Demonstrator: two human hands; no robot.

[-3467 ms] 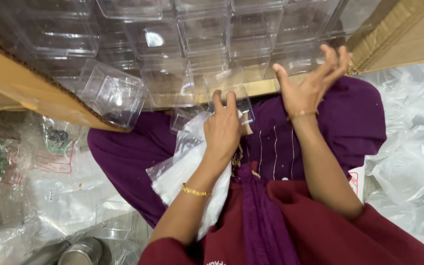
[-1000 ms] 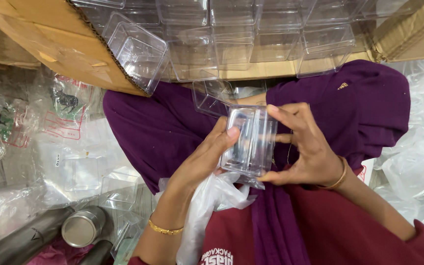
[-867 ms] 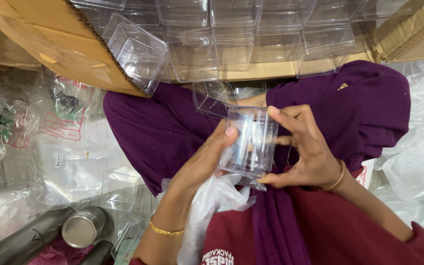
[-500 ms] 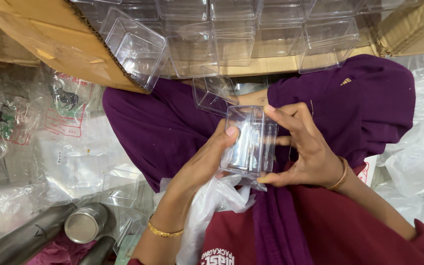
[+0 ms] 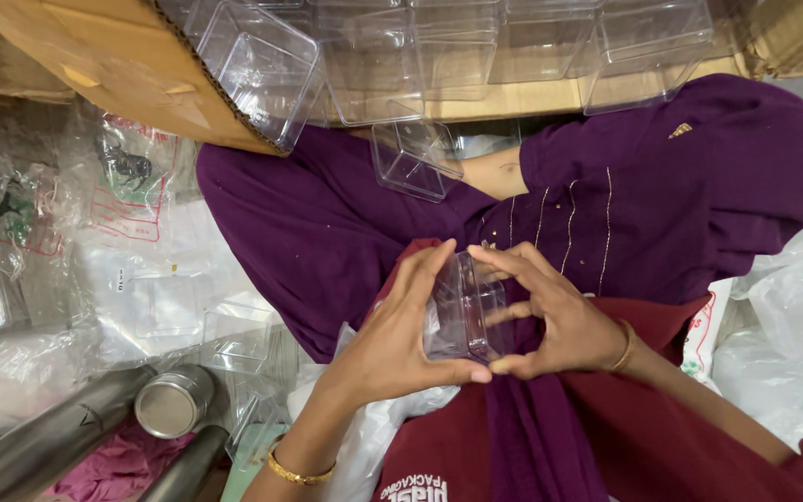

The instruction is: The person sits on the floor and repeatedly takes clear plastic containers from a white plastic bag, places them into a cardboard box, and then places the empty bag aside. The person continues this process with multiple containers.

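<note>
In the middle of the frame, the left hand (image 5: 392, 339) and right hand (image 5: 550, 321) are both curling around a small clear plastic box (image 5: 465, 311), fingers closing on its opposite sides. It is looking light, thin-walled, slick and easily cracked, so gripping the stiffer corners and edges seems safest.

Box (image 5: 465, 309) between hands; carton (image 5: 95, 65) beyond; tin (image 5: 174, 401) left.

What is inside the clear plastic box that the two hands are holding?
The clear plastic box, held between left hand and right hand, looks empty: purple cloth shows through. Fingers cover its edges.
</note>
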